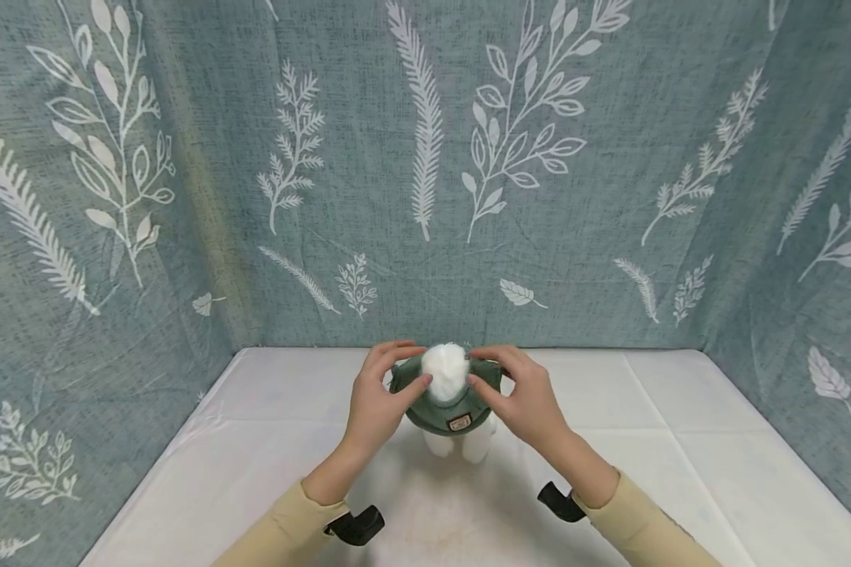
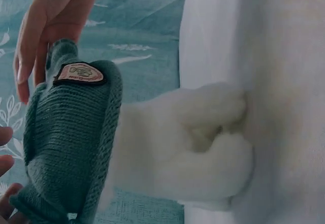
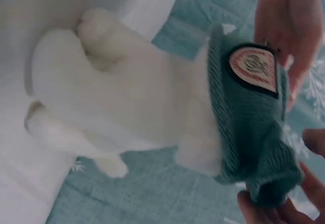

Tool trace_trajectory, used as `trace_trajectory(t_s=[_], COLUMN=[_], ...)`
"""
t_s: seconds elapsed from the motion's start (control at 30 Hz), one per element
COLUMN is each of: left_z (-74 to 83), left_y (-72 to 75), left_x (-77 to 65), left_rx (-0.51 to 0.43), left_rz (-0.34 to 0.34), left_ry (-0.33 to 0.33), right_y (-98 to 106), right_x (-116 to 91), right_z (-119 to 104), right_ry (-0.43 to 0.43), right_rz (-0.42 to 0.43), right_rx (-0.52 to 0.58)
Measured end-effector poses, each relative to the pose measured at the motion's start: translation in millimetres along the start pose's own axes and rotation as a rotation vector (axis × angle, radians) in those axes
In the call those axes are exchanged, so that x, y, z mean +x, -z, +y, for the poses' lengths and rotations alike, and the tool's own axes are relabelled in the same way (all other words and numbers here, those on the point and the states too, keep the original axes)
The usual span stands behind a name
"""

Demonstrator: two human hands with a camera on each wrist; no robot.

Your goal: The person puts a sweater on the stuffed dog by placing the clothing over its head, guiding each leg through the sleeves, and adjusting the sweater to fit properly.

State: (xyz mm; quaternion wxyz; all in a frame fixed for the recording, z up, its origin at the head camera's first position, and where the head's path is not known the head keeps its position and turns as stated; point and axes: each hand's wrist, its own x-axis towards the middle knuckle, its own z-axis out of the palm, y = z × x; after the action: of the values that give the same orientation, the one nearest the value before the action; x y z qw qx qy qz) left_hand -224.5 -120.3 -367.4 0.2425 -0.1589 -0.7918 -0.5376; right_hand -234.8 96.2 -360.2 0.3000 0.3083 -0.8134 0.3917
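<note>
A white plush toy (image 2: 152, 148) stands on the table, with a green knitted sweater (image 1: 425, 413) around its head end. Near the sweater's hem is a patch (image 3: 253, 66). From above, a round white fluffy part (image 1: 445, 372) shows through the sweater's upper opening. My left hand (image 1: 377, 398) grips the sweater on the left of that opening, thumb in front and fingers behind. On the other side my right hand (image 1: 528, 398) does likewise, its fingers against a short sleeve (image 3: 274, 186). The fingers' exact contact is partly hidden.
A white cloth (image 1: 652, 472) covers the table. Blue-green curtains (image 1: 369, 157) with white leaf prints hang behind and at both sides. A black wrist mount (image 1: 358, 526) sits on the left wrist, another black mount (image 1: 562, 502) on the right.
</note>
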Motion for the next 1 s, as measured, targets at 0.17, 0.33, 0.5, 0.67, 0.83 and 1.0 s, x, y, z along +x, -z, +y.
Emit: trace_trajectory(t_s=[0.17, 0.33, 0.5, 0.67, 0.83, 1.0], left_z=[-2.9, -3.9, -5.8, -12.2, -15.3, -15.1], left_y=[-6.4, -5.9, -1.2, 2.8, 4.2, 5.5], left_x=[-1.4, -2.4, -1.9, -0.1, 0.6, 0.7], left_rx=[0.002, 0.013, 0.000, -0.033, -0.021, -0.040], left_rz=[-0.063, -0.089, -0.137, -0.185, -0.208, -0.219], left_ry=[0.029, 0.037, 0.083, 0.181, 0.225, 0.242], right_y=[-11, -13, -11, -8, -7, -6], right_x=[-1, -2, -3, -5, -7, -10], right_z=[-1, 0, 2, 6, 8, 10], right_ry=[0.029, -0.004, -0.009, -0.037, -0.097, -0.174], right_rz=[-0.039, -0.044, -0.039, -0.049, -0.079, -0.103], right_rx=[-0.049, -0.056, -0.060, -0.049, -0.026, -0.002])
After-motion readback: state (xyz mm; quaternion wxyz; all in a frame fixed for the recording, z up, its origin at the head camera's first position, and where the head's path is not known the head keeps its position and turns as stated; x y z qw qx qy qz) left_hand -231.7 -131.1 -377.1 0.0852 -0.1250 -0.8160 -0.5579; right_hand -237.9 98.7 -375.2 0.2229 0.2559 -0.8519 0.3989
